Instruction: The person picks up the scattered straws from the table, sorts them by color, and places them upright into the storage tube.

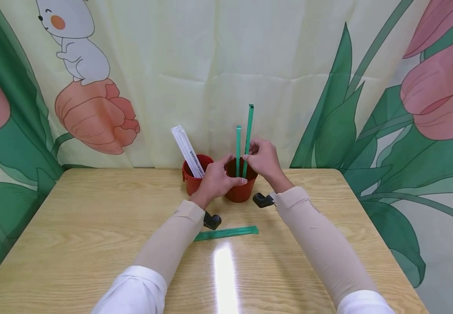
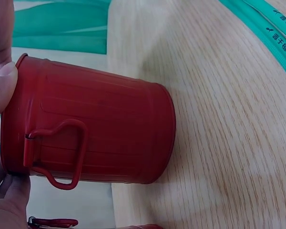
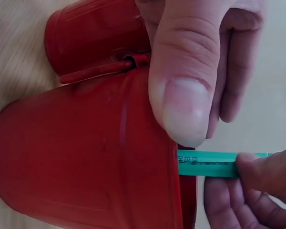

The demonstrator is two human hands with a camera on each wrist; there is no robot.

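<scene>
My left hand grips the rim of a red metal bucket, its thumb on the near side; the bucket's wire handle shows in the left wrist view. With my right hand I pinch a slim green printed packet that stands upright, its lower end inside this bucket. Beside it, a second green packet stands in the same bucket, its top lower. In the right wrist view, the pinched packet comes out past the rim, below the left thumb.
Close on the left stands another red bucket with white printed packets leaning in it. Nearer me, green packets lie on the wooden table, partly behind my left forearm. A printed curtain hangs behind the table.
</scene>
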